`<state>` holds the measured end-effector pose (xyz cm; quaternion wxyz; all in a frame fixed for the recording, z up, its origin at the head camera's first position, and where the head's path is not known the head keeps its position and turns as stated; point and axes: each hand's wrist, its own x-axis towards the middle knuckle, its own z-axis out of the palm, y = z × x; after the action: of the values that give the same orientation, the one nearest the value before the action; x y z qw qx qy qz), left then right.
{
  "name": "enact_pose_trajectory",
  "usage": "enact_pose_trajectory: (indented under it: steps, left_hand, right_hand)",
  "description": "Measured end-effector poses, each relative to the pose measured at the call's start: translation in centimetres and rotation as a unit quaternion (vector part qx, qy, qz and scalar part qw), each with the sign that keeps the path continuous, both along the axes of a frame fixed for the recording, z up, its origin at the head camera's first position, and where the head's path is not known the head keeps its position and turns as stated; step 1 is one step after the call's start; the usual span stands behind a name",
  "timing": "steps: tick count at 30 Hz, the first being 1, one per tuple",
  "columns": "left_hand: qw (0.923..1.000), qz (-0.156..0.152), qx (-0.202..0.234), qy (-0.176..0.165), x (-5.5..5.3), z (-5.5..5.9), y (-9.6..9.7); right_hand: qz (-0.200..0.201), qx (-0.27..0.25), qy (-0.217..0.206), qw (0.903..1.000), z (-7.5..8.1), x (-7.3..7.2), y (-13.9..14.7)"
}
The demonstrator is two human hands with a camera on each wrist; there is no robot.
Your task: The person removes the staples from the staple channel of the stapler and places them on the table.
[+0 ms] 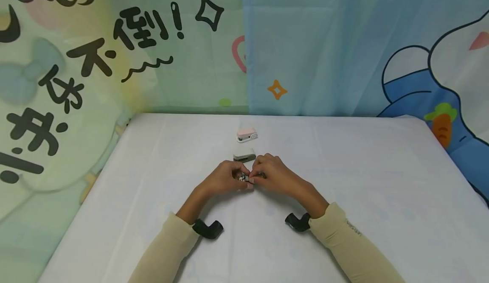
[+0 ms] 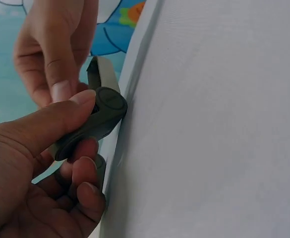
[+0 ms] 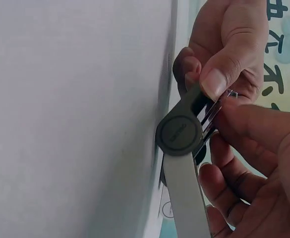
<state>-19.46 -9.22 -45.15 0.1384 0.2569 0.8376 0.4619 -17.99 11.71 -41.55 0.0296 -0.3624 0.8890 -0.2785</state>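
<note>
Both hands meet near the middle of the table in the head view, holding a small open stapler (image 1: 245, 178). It has a dark green body with a round pivot (image 3: 180, 135) and a pale grey lever (image 3: 187, 196). My left hand (image 1: 226, 177) pinches the dark body, its thumb (image 2: 65, 116) along the side. My right hand (image 1: 276, 175) has its thumb and index finger at a shiny metal strip (image 3: 211, 115) inside the stapler. Fingers hide part of the metal. Just beyond the hands lies a second, grey-green stapler (image 1: 245, 158).
A pink and white stapler (image 1: 247, 135) sits farther back. White cloth covers the table (image 1: 366, 181), whose far edge meets a printed curtain (image 1: 324, 49). Black curved pieces stick out at the left wrist (image 1: 208, 229) and right wrist (image 1: 298, 222).
</note>
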Motion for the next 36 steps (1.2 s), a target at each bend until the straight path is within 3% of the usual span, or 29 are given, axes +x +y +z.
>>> enact_pose_trajectory:
  steps: [11, 21, 27, 31, 36]
  left_hand:
    - [0.9999, -0.006, -0.007, 0.012, 0.2, 0.2, 0.1]
    - [0.9997, -0.018, -0.004, -0.014, 0.0, 0.0, -0.1]
    - [0.9995, -0.027, -0.001, -0.015, -0.2, 0.0, -0.3]
    - [0.9993, -0.031, -0.013, -0.014, -0.4, 0.0, -0.5]
    - [0.9986, -0.05, -0.02, -0.001, -0.6, -0.3, -0.6]
  right_hand:
    - [-0.021, -0.026, -0.033, 0.9989, -0.5, 0.1, -0.4]
    - [0.026, -0.059, 0.03, 0.9975, -0.6, -0.3, -0.4]
    - [0.039, -0.089, -0.006, 0.9953, -0.4, -0.9, 0.0]
    - [0.019, -0.141, -0.038, 0.989, -0.5, -1.3, 0.8]
    - [-0.028, -0.165, -0.027, 0.9856, -0.5, -2.0, 2.1]
